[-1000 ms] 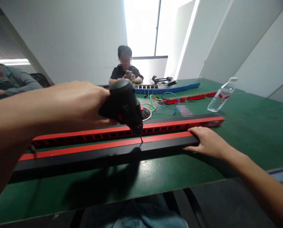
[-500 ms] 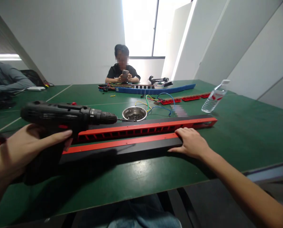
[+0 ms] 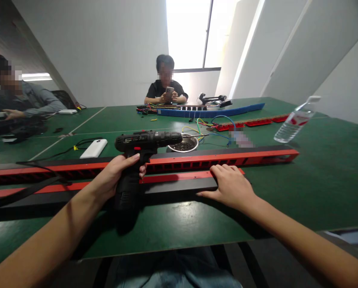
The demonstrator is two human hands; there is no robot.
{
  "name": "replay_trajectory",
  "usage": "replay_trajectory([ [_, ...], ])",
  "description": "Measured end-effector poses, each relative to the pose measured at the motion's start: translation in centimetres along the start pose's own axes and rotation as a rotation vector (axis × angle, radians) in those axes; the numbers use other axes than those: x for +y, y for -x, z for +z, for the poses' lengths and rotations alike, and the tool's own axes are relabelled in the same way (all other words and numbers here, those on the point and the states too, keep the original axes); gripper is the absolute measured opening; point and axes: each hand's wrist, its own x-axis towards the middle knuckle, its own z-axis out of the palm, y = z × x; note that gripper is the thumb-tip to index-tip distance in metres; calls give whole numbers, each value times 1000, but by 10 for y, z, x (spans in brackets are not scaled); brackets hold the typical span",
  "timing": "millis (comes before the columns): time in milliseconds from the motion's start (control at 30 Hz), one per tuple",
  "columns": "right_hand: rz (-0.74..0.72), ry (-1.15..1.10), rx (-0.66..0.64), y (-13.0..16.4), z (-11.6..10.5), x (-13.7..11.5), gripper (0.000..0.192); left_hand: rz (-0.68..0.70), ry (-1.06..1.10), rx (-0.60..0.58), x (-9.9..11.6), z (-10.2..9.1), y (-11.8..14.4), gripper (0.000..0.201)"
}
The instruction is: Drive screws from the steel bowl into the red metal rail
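Note:
My left hand [image 3: 114, 176] is wrapped around the handle of a black cordless drill [image 3: 141, 142], held above the near bar. Its long thin bit points right, passing in front of the metal bowl [image 3: 183, 151] of small dark pieces, perhaps screws. With fingers over the top and thumb on the near side, my right hand [image 3: 233, 186] grips the near red-and-black bar [image 3: 173, 186] close to its right end. Behind it lies a longer, slotted red-and-black bar [image 3: 215, 157], roughly parallel. The drill and my left forearm hide parts of both bars.
A white power bank [image 3: 94, 148] with a black cable lies left. Coloured wires [image 3: 198, 124], red strips [image 3: 258, 123], a tilted water bottle [image 3: 297, 120] and a blue curved part [image 3: 211, 113] are further back. Two people sit at the green table [image 3: 317, 168].
The drill in my left hand has moved right and away from me. My right hand and the near bar sit further left against the rear bar. The view has turned left.

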Motion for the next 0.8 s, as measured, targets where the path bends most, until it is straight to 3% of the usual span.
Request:
replay_trajectory([
  [100, 25, -151, -11, -2, -5, 2, 67, -28, 77, -42, -9, 6, -4, 22],
  [200, 126, -551, -8, -12, -15, 8, 56, -72, 91, -55, -19, 7, -5, 20],
  [300, 299, -999, 37, -31, -22, 16, 61, -99, 62, -52, -25, 3, -4, 21],
  [400, 400, -1256, 54, -53, -22, 22, 59, -90, 50, -40, -27, 1, -3, 21],
  [500, 432, -1358, 34, -69, -18, 22, 55, -87, 41, -36, -27, 0, -3, 21],
  [600, 365, -1349, 23, -74, -13, 15, 52, -91, 43, -28, -28, -1, -3, 21],
  [700, 258, -1276, 57, -76, -10, 9, 51, -100, 55, -7, -29, -1, -4, 22],
  [800, 243, -1257, 137, -86, -5, 12, 50, -80, 57, 19, -31, 0, -4, 23],
])
